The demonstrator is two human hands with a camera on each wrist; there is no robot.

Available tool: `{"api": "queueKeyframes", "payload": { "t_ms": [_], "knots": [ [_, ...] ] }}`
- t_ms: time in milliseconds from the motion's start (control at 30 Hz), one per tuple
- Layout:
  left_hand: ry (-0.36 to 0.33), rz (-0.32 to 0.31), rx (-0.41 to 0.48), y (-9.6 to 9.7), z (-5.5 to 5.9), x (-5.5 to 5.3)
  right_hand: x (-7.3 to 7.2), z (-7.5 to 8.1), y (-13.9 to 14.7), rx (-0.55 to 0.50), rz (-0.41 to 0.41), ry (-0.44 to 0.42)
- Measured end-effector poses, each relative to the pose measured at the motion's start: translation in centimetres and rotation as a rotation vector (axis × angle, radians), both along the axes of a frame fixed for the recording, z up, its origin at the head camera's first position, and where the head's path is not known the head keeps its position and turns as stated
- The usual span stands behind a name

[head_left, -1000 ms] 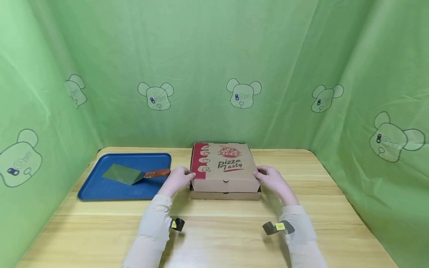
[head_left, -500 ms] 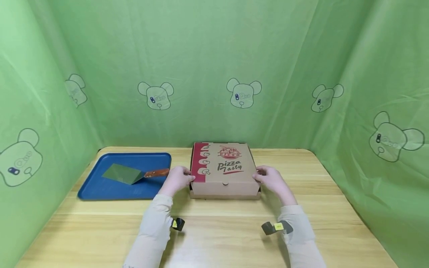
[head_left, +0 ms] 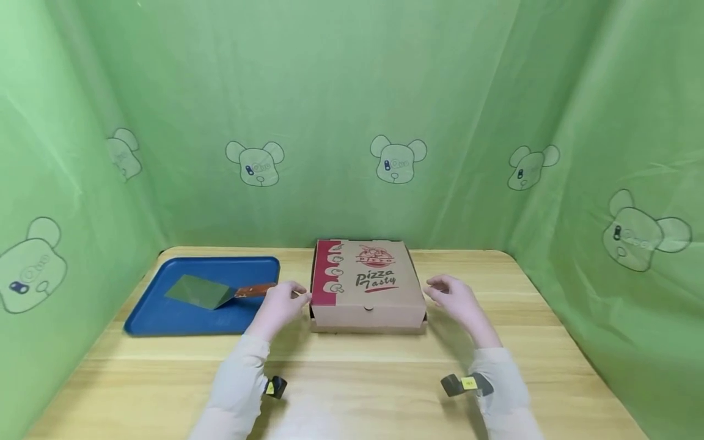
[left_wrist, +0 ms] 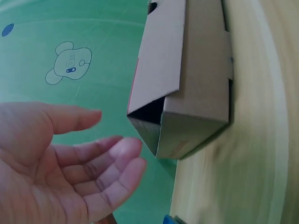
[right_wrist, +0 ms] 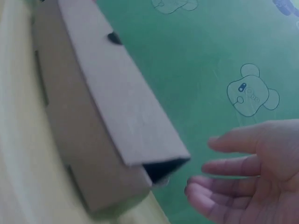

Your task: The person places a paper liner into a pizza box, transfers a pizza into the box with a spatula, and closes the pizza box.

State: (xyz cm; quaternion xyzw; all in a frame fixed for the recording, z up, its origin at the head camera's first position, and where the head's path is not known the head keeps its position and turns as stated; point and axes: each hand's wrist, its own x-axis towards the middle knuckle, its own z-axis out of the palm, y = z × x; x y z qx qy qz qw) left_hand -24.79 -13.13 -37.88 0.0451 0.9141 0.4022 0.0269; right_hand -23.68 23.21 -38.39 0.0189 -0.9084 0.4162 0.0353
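Observation:
A brown cardboard pizza box with a red stripe and "Pizza Tasty" print lies on the table. Its lid is down, and the front flap hangs outside the front wall. Dark gaps show at the front corners in both wrist views. Just left of the box is my left hand, fingers loosely bent and holding nothing. My right hand hovers off the box's right side, also with relaxed fingers and nothing in them. In the left wrist view the fingertips point towards the box corner, apart from it.
To the left lies a blue tray bearing a spatula with a flat blade and a brown wooden handle, whose end is close behind my left hand. A green curtain with bear-head prints encloses the wooden table at the back and sides.
The front flap and lid came down over the box front. Both hands have since let go of the lid, the left drawing away to the left, the right to the right.

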Motion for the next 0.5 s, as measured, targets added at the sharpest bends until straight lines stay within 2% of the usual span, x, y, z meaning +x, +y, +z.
{"api": "queueKeyframes", "payload": {
  "t_ms": [133, 367, 500],
  "knots": [
    [0.019, -0.019, 0.036, -0.5, -0.1, 0.4, 0.4, -0.5, 0.9, 0.042, 0.010, -0.003],
    [-0.001, -0.071, -0.051, -0.5, -0.8, 0.3, 1.3, -0.7, 1.2, 0.091, 0.106, -0.060],
    [-0.001, -0.112, -0.057, -0.2, -1.2, 0.1, 1.3, -0.9, 0.9, 0.129, 0.146, -0.075]
  ]
}}
